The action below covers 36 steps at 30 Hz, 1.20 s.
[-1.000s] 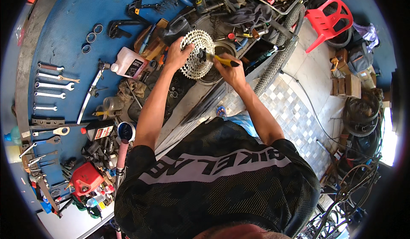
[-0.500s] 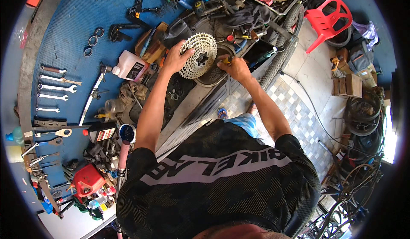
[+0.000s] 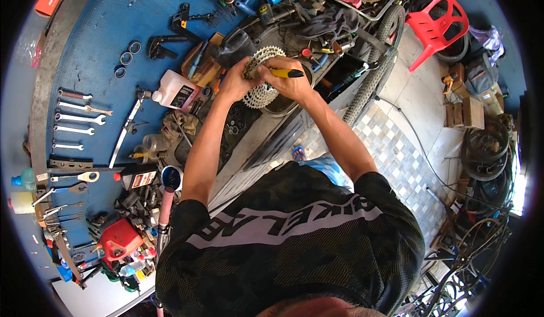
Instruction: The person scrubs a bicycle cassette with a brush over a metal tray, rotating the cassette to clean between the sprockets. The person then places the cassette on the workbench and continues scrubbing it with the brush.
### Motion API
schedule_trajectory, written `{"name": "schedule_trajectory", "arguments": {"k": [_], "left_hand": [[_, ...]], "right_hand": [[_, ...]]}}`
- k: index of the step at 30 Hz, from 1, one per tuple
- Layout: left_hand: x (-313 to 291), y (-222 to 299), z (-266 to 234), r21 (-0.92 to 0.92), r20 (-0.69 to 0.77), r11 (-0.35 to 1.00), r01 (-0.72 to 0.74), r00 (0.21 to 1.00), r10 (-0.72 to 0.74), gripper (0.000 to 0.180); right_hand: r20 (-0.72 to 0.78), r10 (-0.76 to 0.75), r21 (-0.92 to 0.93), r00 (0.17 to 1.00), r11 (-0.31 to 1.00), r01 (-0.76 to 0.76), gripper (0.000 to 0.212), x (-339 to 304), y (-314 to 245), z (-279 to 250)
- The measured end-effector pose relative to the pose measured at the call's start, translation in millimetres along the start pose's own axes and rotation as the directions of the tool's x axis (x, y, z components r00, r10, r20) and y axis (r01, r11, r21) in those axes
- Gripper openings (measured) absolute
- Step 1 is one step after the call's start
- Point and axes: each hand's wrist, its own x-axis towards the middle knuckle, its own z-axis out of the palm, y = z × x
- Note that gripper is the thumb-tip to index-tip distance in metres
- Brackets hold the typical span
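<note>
A large silver bicycle cassette [image 3: 262,96] is held up over the bench, tilted, with its toothed rings partly covered by my hands. My left hand [image 3: 236,83] is closed on its left edge. Across the cassette's face reaches my right hand [image 3: 291,83], closed around a tool with a yellow and black handle [image 3: 287,73]. The handle points right, while the tool's working end is hidden behind my fingers and the rings. Below the cassette sits a round metal pan [image 3: 290,108].
Left of my arm stand a pinkish jug [image 3: 177,90] and a black bottle [image 3: 235,47]. Several wrenches [image 3: 76,118] lie on the blue mat. A bicycle tyre [image 3: 365,90] runs along the bench's right side, and a red chair [image 3: 435,30] stands beyond it.
My right hand has moved left and up from beside the cassette onto its face, bringing the yellow-and-black-handled tool. The cassette has turned and now shows more edge-on.
</note>
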Motion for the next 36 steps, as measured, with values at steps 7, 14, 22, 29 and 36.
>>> {"name": "schedule_trajectory", "arguments": {"k": [7,14,22,29,36], "left_hand": [[4.9,-10.4,11.8,0.209,-0.15,0.976,-0.058,0.985,0.091,0.084],[12.8,-29.5,9.4,0.291,-0.177,0.957,-0.015,0.982,0.069,0.095],[15.1,-29.9,6.3,0.235,-0.128,0.971,-0.041,0.989,0.073,0.096],[11.6,-34.4,4.1,0.232,-0.135,0.972,-0.027,0.989,0.059,0.1],[0.3,-70.8,-4.9,0.105,-0.118,0.994,0.027,0.993,-0.014,0.104]], "right_hand": [[-0.079,0.127,0.143,0.989,0.983,-0.115,0.022,-5.1,52.5,7.2],[-0.112,0.249,0.002,0.962,0.968,-0.25,0.026,10.6,53.6,-14.7],[-0.067,0.467,0.024,0.882,0.884,-0.467,0.033,7.9,70.7,-18.4],[-0.187,0.367,0.178,0.911,0.925,-0.336,0.038,5.2,52.8,1.6],[0.101,0.305,-0.632,0.947,0.754,-0.176,0.031,-30.9,86.3,-29.0]]}}
